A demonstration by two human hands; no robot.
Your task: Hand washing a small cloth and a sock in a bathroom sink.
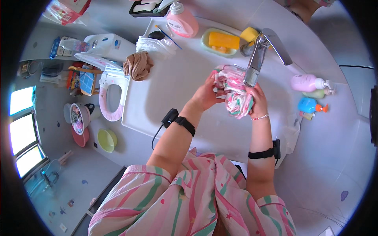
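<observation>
A bunched-up wet-looking cloth [238, 103], white with pink and green stripes, is gathered between my two hands just below the spout of the chrome faucet [258, 59]. My left hand [206, 92] grips its left side, fingers curled around the folds. On the right side, my right hand [258, 101] is closed on the same cloth, a beaded bracelet at its wrist. The bundle is held over the white sink basin [173, 98]. Whether water is running cannot be made out.
Along the sink's back edge sit a pink pump bottle [183, 23], a soap dish [205, 44] with an orange soap bar [223, 40], and a yellow sponge [249, 34]. Brown cloth [138, 66] lies on the left rim. Several pump bottles [305, 82] lie to the right.
</observation>
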